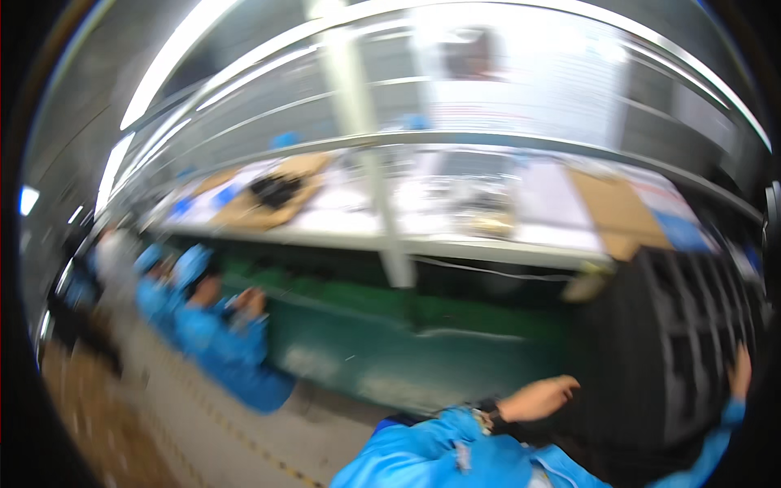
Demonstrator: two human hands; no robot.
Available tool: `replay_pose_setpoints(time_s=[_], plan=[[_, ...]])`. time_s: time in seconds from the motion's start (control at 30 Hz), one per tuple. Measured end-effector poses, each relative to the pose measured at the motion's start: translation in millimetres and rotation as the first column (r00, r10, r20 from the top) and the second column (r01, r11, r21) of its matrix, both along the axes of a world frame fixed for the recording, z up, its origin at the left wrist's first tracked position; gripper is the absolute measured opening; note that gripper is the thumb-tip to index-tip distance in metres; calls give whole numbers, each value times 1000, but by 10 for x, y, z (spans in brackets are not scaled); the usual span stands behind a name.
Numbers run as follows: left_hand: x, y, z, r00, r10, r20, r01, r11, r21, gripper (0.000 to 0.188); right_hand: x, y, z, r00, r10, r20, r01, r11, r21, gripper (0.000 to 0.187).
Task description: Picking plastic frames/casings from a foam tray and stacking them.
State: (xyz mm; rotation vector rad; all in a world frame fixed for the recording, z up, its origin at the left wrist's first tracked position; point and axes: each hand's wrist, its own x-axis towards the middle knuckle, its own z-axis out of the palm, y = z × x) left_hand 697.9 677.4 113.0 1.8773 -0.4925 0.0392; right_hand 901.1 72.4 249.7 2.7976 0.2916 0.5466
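At the right side is a large black tray [679,350] with rows of slot-like compartments, tilted and blurred. My right hand [740,376] is at its far right edge, fingers against the rim; part of its grip is hidden. To the left of the tray, my left hand [538,398] hovers with loosely bent fingers pointing toward the black side. Nothing shows in the left hand, and a gap seems to separate it from the tray. Blue sleeves cover both my arms, and a dark band circles my left wrist.
A long white workbench [488,246] carries brown cardboard [614,207], clear-bagged parts [476,199] and a dark pile [275,191]. Green sheeting [423,366] hangs below it. Two blue-clad co-workers [215,325] sit at the left. A white post [382,203] rises from the bench edge.
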Motion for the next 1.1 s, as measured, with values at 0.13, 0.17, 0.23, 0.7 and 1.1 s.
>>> replay_pose_setpoints(time_s=[0.13, 0.17, 0.23, 0.7, 1.1], plan=[[338, 77, 449, 991, 30, 132, -29, 1000, -10, 39, 323, 826, 154, 985, 168, 23, -165, 981, -97, 57], [422, 51, 579, 991, 17, 134, -16, 1000, -6, 37, 316, 1090, 246, 999, 41, -11, -42, 995, -89, 42], [537, -60, 773, 987, -12, 163, 13, 1000, 0, 36, 332, 1111, 243, 1000, -19, 14, 21, 983, -183, 27], [1494, -1563, 1407, 722, -357, 593, 13, 863, 504, 35, 20, 604, 132, 993, -2, -115, 79, 743, 665, 30], [1416, -1845, 1726, 747, -664, -9, 329, 381, -864, 55, -967, 2568, 639, 932, 361, -8, -106, 297, 949, 37]])
